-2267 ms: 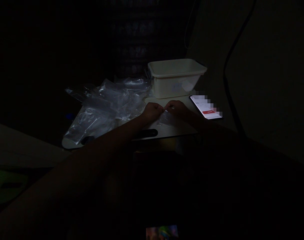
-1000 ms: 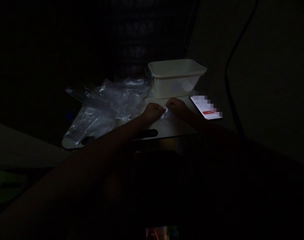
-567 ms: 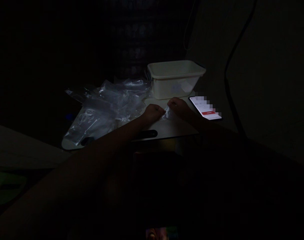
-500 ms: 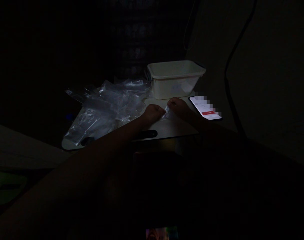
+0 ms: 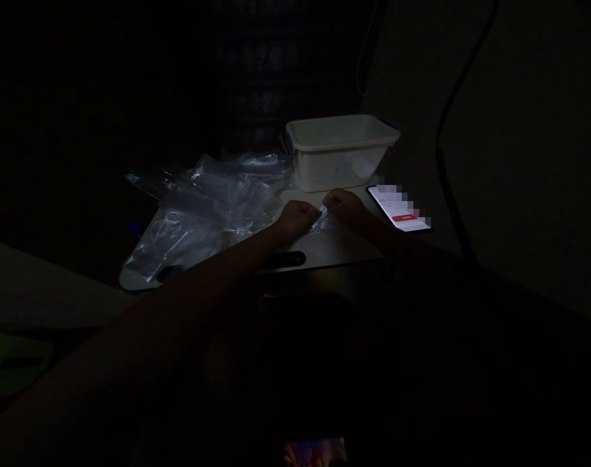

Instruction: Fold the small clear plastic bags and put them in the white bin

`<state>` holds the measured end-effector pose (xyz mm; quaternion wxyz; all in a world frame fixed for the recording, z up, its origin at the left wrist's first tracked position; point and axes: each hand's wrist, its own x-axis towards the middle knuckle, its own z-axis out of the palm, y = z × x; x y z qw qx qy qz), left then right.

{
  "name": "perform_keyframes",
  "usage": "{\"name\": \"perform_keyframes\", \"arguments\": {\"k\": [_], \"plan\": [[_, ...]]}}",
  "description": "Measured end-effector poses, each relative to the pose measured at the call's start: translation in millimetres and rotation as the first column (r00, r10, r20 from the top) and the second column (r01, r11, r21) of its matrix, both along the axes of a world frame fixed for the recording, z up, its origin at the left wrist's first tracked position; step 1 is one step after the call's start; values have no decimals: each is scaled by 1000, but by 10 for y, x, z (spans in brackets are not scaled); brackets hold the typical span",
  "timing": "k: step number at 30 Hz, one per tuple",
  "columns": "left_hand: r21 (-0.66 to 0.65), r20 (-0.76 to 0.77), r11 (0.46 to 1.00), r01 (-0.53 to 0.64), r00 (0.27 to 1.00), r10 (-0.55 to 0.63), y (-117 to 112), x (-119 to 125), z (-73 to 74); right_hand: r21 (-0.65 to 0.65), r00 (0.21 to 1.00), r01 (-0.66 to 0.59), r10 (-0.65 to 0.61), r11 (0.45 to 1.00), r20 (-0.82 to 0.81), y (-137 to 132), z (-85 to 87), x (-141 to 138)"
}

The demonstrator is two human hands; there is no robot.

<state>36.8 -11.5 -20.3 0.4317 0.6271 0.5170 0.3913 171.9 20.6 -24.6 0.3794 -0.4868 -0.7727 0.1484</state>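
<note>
In dim light, my left hand [image 5: 298, 219] and my right hand [image 5: 344, 206] are close together above a small pale table [image 5: 344, 245]. Both are closed, fingers pinched on a small clear plastic bag [image 5: 321, 224] that hangs between and below them. Whether anything is inside the bag is too dark to tell. To the left of my hands lies a loose heap of clear plastic bags [image 5: 192, 220], shiny and crumpled. Just behind my hands stands a white plastic bin [image 5: 334, 165], its inside partly visible.
A lit phone [image 5: 401, 211] lies by my right forearm at the table's right side. The table has a dark slot [image 5: 288, 259] near its front edge. A dark cable [image 5: 441, 149] hangs down at the right. Another lit screen [image 5: 315, 452] shows at the bottom.
My hands have barely moved and still pinch the small bag. The whole view has shifted very slightly.
</note>
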Motion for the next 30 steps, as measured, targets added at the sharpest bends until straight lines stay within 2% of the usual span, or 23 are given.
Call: {"name": "perform_keyframes", "arguments": {"k": [9, 21, 30], "plan": [[-13, 0, 1000, 24, 1000, -24, -8, 4, 11, 7, 999, 11, -11, 1000, -43, 5, -1, 68], [-55, -62, 998, 34, 997, -37, -20, 9, 40, -31, 998, 62, -63, 998, -11, -25, 47, 103], [-30, -56, 998, 59, 997, -60, -52, 4, 39, -19, 998, 52, -53, 998, -37, -39, 71, 126]]}}
